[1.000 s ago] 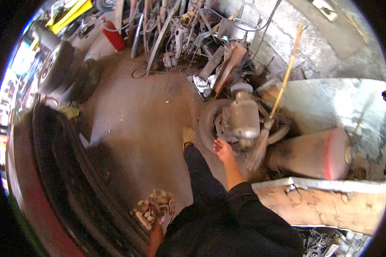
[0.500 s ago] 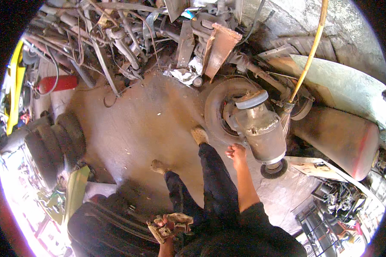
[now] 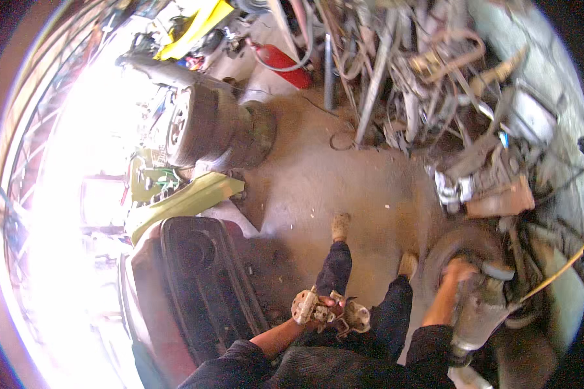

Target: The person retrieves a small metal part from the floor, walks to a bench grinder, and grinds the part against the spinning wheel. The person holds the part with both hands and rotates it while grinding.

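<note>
While left hand (image 3: 329,303) has fingers curled on grimy tan irregular metal part (image 3: 355,318), long axis left-right past them, right hand (image 3: 459,269) is farther, near dusty round tyre (image 3: 443,246), fingers too blurred to tell.

Your right hand (image 3: 459,269) is blurred — you can't tell whether it touches the tyre (image 3: 468,237). The metal parts (image 3: 357,317) mask some of your left hand (image 3: 331,303). Past the far edge of the floor (image 3: 344,185), the scrap heap (image 3: 409,97) is cut off — smaller pieces smeared.

Downward fisheye view from head height
</note>
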Demonstrator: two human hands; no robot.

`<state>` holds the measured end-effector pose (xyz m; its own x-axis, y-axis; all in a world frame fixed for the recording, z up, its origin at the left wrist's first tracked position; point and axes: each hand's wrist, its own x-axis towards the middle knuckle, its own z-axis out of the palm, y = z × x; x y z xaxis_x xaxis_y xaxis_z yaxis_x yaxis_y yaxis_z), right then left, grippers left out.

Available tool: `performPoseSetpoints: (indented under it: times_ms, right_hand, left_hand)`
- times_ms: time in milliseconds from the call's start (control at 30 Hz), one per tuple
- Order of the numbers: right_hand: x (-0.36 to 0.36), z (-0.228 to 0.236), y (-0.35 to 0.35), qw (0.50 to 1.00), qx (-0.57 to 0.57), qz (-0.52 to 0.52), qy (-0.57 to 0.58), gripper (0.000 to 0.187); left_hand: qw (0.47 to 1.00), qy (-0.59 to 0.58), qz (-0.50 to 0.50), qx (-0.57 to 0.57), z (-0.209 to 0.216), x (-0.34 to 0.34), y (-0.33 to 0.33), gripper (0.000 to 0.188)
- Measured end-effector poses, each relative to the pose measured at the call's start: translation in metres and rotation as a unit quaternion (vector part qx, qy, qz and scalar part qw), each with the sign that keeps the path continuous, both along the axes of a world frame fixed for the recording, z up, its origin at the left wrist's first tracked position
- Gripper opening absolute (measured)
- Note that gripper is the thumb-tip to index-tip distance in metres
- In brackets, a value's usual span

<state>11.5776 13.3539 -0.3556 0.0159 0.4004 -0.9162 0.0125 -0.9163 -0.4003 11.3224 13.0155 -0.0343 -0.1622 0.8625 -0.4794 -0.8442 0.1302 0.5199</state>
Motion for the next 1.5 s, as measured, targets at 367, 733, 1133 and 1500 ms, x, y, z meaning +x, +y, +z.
performPoseSetpoints:
  times_ms: [367, 733, 1133, 1500]
  right_hand:
    - [-0.292, 0.308, -0.133, 0.795, 0.017, 0.444, 0.414, 0.039]
    - [-0.548, 0.331, -0.359, 0.586, -0.150, 0.654, 0.454, 0.019]
    - [-0.724, 0.284, -0.400, 0.640, -0.184, 0.698, 0.263, 0.017]
    - [-0.798, 0.358, -0.410, 0.399, -0.031, 0.883, 0.247, 0.018]
  left_hand:
    - [0.958, -0.197, 0.180, 0.101, 0.035, -0.083, -0.023, 0.031]
    - [0.879, 0.125, 0.449, -0.106, 0.134, -0.220, -0.208, 0.022]
    - [0.296, 0.457, 0.643, -0.538, 0.424, -0.320, -0.417, 0.028]
    - [0.200, 0.300, 0.596, -0.718, 0.397, -0.392, -0.506, 0.046]
